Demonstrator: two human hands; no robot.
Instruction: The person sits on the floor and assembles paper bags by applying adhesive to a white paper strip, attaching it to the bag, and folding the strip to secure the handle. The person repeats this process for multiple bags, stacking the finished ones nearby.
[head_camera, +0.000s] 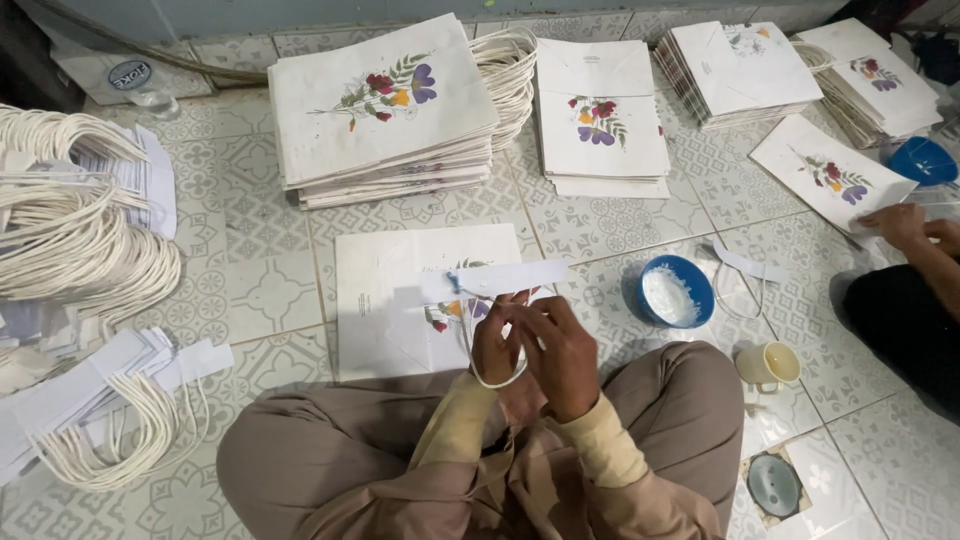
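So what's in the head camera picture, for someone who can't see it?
A seated person's left hand and right hand hold a white paper strip with a cord handle over a flowered paper bag on a tiled floor. Bag stacks and a blue bowl lie around.

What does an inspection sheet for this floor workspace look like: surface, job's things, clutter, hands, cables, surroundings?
Surface: patterned tile floor.
Job's things: white paper strip with cord loop, held over a flat floral paper bag; blue glue bowl beside it.
Clutter: cup, round lid, handle bundles.
Hands: left hand and right hand both pinch the strip and cord.
Cables: dark cable along the wall.
Surroundings: stacks of finished bags; another person's hand on a bag at the right.
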